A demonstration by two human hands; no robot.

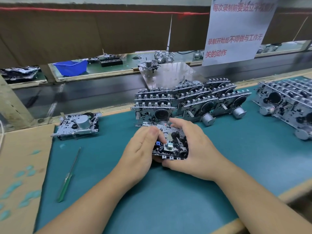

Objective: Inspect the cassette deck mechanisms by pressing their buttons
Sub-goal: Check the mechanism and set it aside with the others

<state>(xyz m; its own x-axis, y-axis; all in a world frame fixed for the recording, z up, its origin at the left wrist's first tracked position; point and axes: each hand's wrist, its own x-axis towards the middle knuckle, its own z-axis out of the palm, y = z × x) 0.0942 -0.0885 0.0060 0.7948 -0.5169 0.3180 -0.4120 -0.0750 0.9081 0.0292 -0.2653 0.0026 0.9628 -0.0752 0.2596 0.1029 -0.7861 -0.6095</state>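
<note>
A metal cassette deck mechanism (172,144) with black gears and a small blue part is held above the teal mat (152,200) at the centre. My left hand (140,149) grips its left side, thumb lying over the top edge. My right hand (194,149) wraps round its right side and underside, fingers curled over the far edge. The button row along the near edge is partly visible between my hands.
A stack of several mechanisms (189,102) stands just behind my hands, another group (287,105) at the right. A single mechanism (77,125) lies at the left. A green-handled screwdriver (69,176) lies on the mat's left. Cardboard (20,174) covers the left side; a conveyor belt (84,95) runs behind.
</note>
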